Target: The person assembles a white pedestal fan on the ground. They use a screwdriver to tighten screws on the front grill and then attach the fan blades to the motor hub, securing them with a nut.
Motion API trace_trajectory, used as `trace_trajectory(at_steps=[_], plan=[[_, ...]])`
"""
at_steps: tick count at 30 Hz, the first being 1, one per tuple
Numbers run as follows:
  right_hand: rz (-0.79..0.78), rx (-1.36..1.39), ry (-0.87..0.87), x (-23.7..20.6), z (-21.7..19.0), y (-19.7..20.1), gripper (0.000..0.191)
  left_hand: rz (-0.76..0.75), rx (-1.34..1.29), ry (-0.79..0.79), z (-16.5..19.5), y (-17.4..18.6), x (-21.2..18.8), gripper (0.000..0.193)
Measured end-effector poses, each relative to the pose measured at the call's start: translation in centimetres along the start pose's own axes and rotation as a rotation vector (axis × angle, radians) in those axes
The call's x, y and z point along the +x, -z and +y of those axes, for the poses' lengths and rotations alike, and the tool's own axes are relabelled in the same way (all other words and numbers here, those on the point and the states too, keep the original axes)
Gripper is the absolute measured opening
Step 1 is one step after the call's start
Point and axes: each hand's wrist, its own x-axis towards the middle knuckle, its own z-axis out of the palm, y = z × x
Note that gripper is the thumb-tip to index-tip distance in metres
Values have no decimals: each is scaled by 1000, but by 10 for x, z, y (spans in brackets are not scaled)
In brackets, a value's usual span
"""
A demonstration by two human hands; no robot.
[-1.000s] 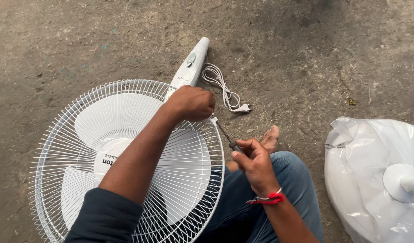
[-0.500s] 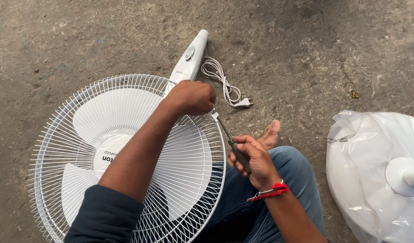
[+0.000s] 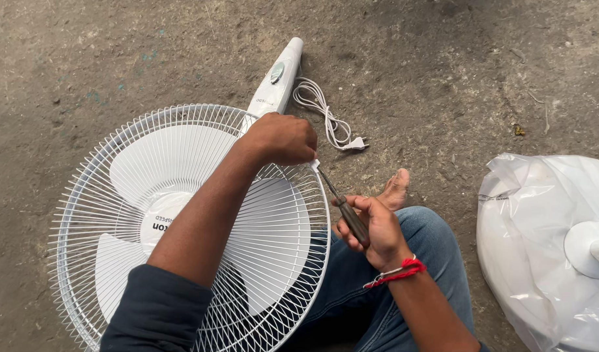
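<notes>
screwdriver (image 3: 344, 207) tilted steeper; left hand (image 3: 283, 138) still grips grille (image 3: 117, 163).

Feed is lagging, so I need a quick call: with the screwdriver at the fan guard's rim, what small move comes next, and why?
Probably turn the screwdriver in place. Its tip sits at the white clip on the fan guard rim, the left hand grips that spot, and the right hand is closed around the handle.
</notes>
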Motion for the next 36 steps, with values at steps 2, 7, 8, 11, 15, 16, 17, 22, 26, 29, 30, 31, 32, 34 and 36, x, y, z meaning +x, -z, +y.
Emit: trace_trajectory(at_steps=[2,7,8,11,15,16,17,22,26,29,30,31,32,34,36], plan=[[44,-8,-51,2,3,4,40,-5,-5,30,-2,-1,3,23],[117,-46,86,1,9,8,25,51,-56,58,-5,-5,8,23],[143,-84,135,0,10,7,25,53,-61,63,-5,-6,8,23],[214,-433,462,-5,16,-1,26,56,-69,73,-5,-7,7,23],[147,-717,828,-8,19,-7,26,52,-76,72,-4,-7,6,22],[168,-564,576,-7,18,-7,28,53,-80,72,-3,-8,6,22],[183,-409,324,-5,15,-5,31,61,-73,65,-3,-8,7,22],[150,-209,126,1,11,-1,39,32,-47,73,-2,-8,7,22],[190,-350,296,-3,19,-1,30,59,-35,54,-2,-8,5,22],[223,-542,496,-7,22,-3,27,72,-34,54,-1,-9,5,21],[241,-619,552,-8,23,-5,27,74,-35,55,-2,-9,5,21],[251,-605,509,-8,21,-5,27,75,-35,56,-2,-9,5,21],[260,-591,465,-9,20,-6,27,69,-30,56,-2,-10,5,21],[261,-514,350,-10,18,-8,27,52,-21,60,-2,-10,7,22],[250,-389,216,-11,13,-7,27,71,-19,44,-3,-11,7,21]])
